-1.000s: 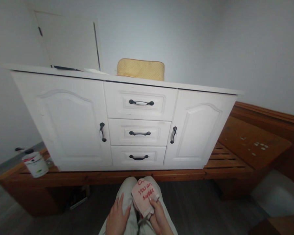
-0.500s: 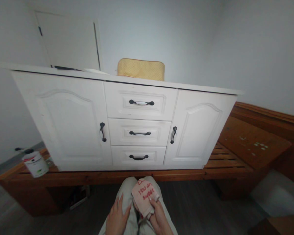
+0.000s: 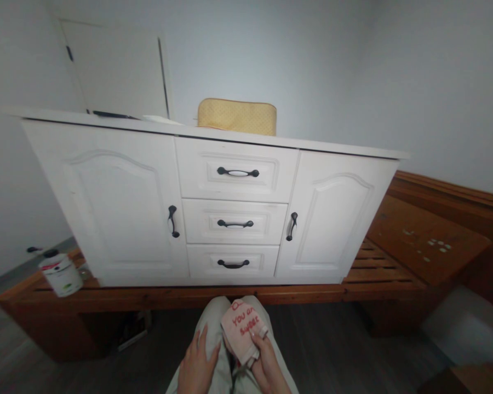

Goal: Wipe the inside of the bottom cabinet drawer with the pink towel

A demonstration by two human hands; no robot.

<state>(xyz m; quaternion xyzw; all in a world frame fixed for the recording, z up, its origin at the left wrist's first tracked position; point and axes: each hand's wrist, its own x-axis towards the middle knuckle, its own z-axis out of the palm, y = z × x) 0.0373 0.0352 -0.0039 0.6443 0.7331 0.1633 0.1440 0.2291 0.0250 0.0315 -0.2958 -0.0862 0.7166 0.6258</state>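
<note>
My right hand [image 3: 269,368] grips a folded pink cloth [image 3: 242,328] with red lettering, held over my right knee at the bottom centre. My left hand [image 3: 196,365] lies flat on my left thigh, fingers together and holding nothing, just left of the cloth. Directly ahead stands a white cabinet [image 3: 119,208] with two doors and three drawers with dark handles [image 3: 238,173], all closed.
The cabinet rests on a low wooden slatted frame [image 3: 378,276]. A white can [image 3: 61,273] stands on the frame at the left. A yellow padded item [image 3: 237,116] lies on the cabinet top. A loose wooden board [image 3: 425,241] leans at the right. Dark floor lies beneath me.
</note>
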